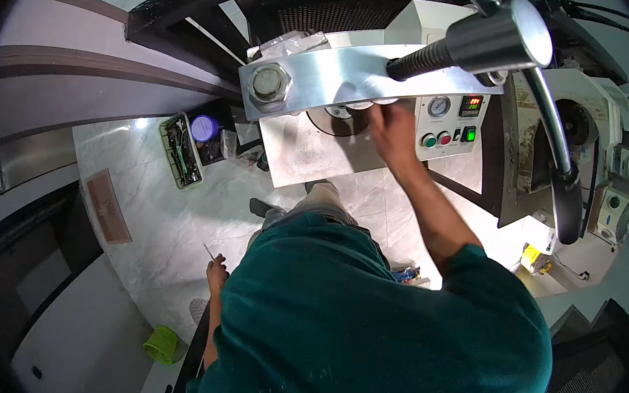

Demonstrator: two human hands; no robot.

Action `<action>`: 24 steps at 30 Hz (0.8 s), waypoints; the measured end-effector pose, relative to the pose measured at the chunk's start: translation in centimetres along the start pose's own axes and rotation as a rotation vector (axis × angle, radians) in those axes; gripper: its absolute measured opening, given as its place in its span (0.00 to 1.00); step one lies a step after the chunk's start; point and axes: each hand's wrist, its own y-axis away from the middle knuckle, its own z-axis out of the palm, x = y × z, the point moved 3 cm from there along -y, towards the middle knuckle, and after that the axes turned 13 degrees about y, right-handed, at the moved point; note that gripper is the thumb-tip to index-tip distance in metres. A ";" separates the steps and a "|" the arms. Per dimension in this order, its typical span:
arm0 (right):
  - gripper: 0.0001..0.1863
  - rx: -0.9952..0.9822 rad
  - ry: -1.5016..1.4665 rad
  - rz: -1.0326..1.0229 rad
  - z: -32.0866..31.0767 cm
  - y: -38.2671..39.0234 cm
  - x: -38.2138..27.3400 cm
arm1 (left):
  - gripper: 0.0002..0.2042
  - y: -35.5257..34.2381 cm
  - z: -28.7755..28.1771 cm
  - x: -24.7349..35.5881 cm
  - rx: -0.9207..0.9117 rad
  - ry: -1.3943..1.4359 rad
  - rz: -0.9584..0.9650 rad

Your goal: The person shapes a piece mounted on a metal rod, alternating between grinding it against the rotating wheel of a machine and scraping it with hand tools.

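Right hand at the press, slim tool in the left

The right hand reaches under the far side's silver crossbeam, its fingertips at the right edge of the round dark platen. The beam hides part of the fingers and blur softens the rest, so I cannot tell whether they grip anything. At the left, well apart from the press, the left hand has its fingers closed around a slim tool, pointing far over the floor. Just right of the right hand, the control panel carries 1 round gauge and 2 push buttons, 1 green, 1 red.
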 end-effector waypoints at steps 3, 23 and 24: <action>0.19 0.165 -0.944 0.282 -1.2 3.3 -1.2 | 0.17 -1.4 -2.4 -3.8 -0.024 -0.062 0.031; 0.09 0.060 0.124 -0.145 -1.2 -0.4 -3.6 | 0.15 1.1 2.9 7.6 0.074 0.045 -0.244; 0.09 0.061 0.132 -0.247 -0.4 -1.1 -3.1 | 0.15 0.9 2.5 6.5 0.036 0.029 -0.170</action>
